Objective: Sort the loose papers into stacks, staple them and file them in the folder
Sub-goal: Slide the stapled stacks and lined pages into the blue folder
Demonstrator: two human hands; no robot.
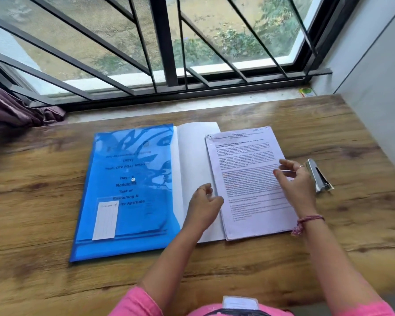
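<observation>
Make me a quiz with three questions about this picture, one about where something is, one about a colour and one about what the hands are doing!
1. Where is the stapler?
A. on the blue folder
B. on the table, right of the printed papers
C. on the windowsill

2. What colour is the folder?
A. blue
B. red
C. green

3. What is the left hand holding?
A. the stapler
B. a pen
C. nothing

Answers:
1. B: the stapler lies on the wooden table just past the right edge of the printed papers, by the right hand.
2. A: the plastic folder is see-through blue, with a white button.
3. C: its fingers are loosely curled over the blank white sheet, with nothing between them.
</observation>
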